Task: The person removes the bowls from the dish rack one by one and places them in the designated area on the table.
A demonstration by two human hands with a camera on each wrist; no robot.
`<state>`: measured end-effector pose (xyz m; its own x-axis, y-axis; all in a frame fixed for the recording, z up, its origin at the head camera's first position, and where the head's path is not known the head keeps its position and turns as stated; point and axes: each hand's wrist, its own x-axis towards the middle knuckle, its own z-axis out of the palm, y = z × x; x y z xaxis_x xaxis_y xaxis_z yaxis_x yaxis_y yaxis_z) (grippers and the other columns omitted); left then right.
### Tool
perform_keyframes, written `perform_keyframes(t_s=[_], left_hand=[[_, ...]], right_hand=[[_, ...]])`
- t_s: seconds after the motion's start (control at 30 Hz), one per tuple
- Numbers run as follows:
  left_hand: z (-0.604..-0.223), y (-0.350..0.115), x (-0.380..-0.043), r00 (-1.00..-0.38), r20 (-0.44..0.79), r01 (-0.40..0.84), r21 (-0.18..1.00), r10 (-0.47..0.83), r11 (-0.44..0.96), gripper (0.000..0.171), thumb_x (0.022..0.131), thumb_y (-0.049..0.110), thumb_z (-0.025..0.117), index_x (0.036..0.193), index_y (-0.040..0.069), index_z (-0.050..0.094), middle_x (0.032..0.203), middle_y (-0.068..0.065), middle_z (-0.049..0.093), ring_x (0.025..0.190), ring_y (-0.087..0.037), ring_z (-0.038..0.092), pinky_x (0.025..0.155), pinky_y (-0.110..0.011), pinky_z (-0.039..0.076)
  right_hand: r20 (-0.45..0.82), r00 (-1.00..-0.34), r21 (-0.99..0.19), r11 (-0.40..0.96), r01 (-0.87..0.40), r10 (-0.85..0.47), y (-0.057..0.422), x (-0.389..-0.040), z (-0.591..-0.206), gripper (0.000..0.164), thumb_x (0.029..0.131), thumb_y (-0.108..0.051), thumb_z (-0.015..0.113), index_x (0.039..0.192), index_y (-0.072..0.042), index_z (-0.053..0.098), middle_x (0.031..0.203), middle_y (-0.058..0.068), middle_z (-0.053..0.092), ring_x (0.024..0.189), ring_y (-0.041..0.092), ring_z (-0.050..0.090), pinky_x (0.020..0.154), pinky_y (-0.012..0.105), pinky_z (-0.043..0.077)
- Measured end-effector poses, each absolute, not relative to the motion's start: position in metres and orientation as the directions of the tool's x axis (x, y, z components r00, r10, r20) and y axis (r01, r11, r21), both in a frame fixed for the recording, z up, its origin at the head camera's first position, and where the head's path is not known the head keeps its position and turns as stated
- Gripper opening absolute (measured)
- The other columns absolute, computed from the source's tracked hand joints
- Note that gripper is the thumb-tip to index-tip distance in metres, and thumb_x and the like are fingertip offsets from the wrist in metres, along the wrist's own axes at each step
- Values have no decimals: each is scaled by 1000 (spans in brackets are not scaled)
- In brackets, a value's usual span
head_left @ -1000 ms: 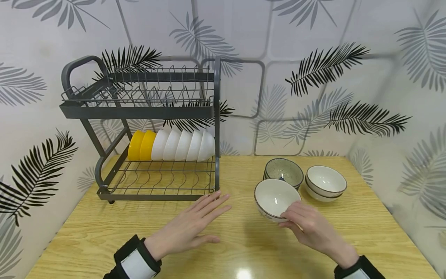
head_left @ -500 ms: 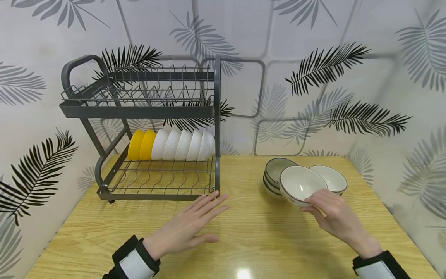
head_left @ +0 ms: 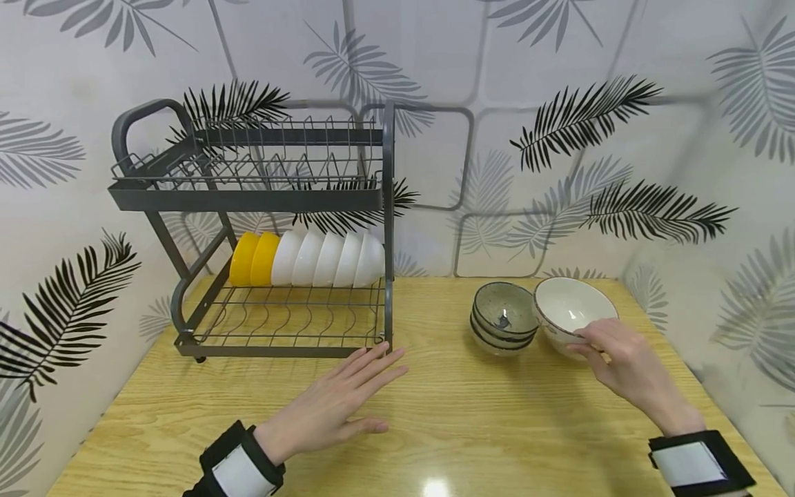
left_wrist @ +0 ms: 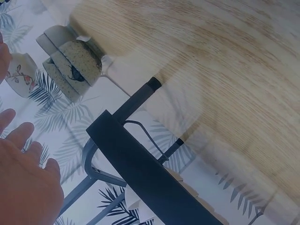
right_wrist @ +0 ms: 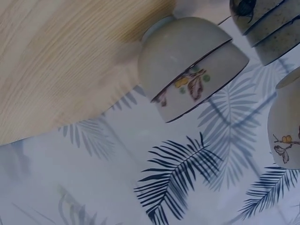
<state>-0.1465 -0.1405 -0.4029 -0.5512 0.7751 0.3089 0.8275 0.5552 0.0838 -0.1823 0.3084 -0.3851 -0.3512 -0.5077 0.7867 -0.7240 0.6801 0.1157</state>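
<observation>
My right hand (head_left: 630, 369) pinches the near rim of a white bowl (head_left: 568, 310) with a brown rim and a painted floral sprig. The held bowl overlaps the stacked white bowls in the head view and hides them. In the right wrist view the two stacked bowls (right_wrist: 187, 61) stand on the table, with the held bowl (right_wrist: 285, 124) apart from them at the right edge. Left of it stands a stack of speckled grey-green bowls (head_left: 504, 310). My left hand (head_left: 338, 407) holds nothing; its fingers are extended near the dish rack's front right corner.
A dark two-tier dish rack (head_left: 248, 200) stands at the left on the wooden table (head_left: 435, 428). On its lower tier, yellow bowls (head_left: 263, 259) and several white bowls (head_left: 329, 259) lean in a row. Behind is a leaf-patterned wall (head_left: 435, 69).
My right hand has carried the white bowl rightward and back, from in front of the grey-green stack to over the white bowls. My left hand has stayed nearly still.
</observation>
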Motion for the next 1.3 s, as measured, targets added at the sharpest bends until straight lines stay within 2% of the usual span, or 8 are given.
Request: perform_keyframes(t_s=[0.17, 0.3, 0.7, 0.77, 0.83, 0.87, 0.93, 1.3], left_hand=[[-404, -141, -147, -556, 307, 824, 88, 772, 559, 80, 98, 52, 56, 162, 21, 22, 169, -3, 22, 156, -27, 24, 125, -48, 30], [-404, -142, -147, -556, 306, 825, 91, 773, 557, 80, 98, 53, 56, 162, 22, 21, 169, -4, 22, 156, -27, 24, 124, -49, 30], [-406, -142, -148, -559, 300, 823, 89, 773, 560, 79, 98, 54, 54, 162, 21, 21, 170, -2, 19, 155, -28, 26, 124, -49, 30], [-406, -142, -148, -556, 303, 824, 82, 774, 560, 79, 98, 54, 54, 162, 21, 22, 170, -3, 20, 155, -29, 27, 124, -49, 30], [-406, -142, -147, -552, 307, 826, 74, 775, 559, 78, 98, 53, 54, 162, 20, 22, 169, -5, 23, 154, -30, 28, 124, -49, 30], [-406, -142, -147, -551, 309, 826, 71, 775, 559, 79, 98, 53, 55, 161, 20, 23, 169, -5, 23, 154, -30, 28, 124, -49, 30], [-407, -142, -147, -550, 311, 826, 65, 775, 560, 79, 98, 53, 55, 161, 19, 23, 169, -6, 24, 154, -30, 28, 124, -48, 30], [-408, -143, -148, -554, 308, 825, 78, 774, 560, 80, 97, 52, 57, 161, 19, 23, 169, -4, 21, 154, -31, 28, 124, -49, 29]], right_hand=[[798, -355, 116, 702, -702, -487, 319, -193, -387, 54, 104, -48, 44, 80, -6, 68, 72, 3, 68, 63, 20, 61, 60, 28, 49], [790, -370, 128, 721, -680, -489, 328, -200, -390, 55, 103, -49, 44, 79, -6, 68, 70, 2, 69, 60, 19, 61, 58, 26, 49], [771, -459, 68, 774, -630, -442, 343, -211, -406, 62, 101, -51, 40, 80, -3, 71, 72, 7, 72, 60, 21, 64, 56, 29, 50], [765, -478, 54, 782, -620, -432, 345, -213, -410, 40, 98, -37, 61, 80, -3, 71, 72, 8, 72, 61, 21, 65, 56, 29, 49], [759, -495, 44, 791, -610, -424, 345, -214, -413, 19, 86, -19, 78, 79, -3, 71, 71, 7, 72, 61, 21, 64, 56, 29, 50], [756, -503, 39, 796, -605, -419, 345, -214, -415, 14, 77, -11, 83, 78, -3, 71, 71, 7, 72, 61, 21, 64, 56, 29, 50], [750, -520, 31, 808, -589, -408, 345, -215, -417, 27, 58, 5, 87, 78, -4, 71, 71, 7, 72, 61, 21, 65, 57, 31, 50], [739, -566, -28, 822, -568, -366, 347, -220, -430, 24, 61, 7, 86, 76, -5, 71, 69, 7, 72, 59, 23, 65, 53, 34, 50]])
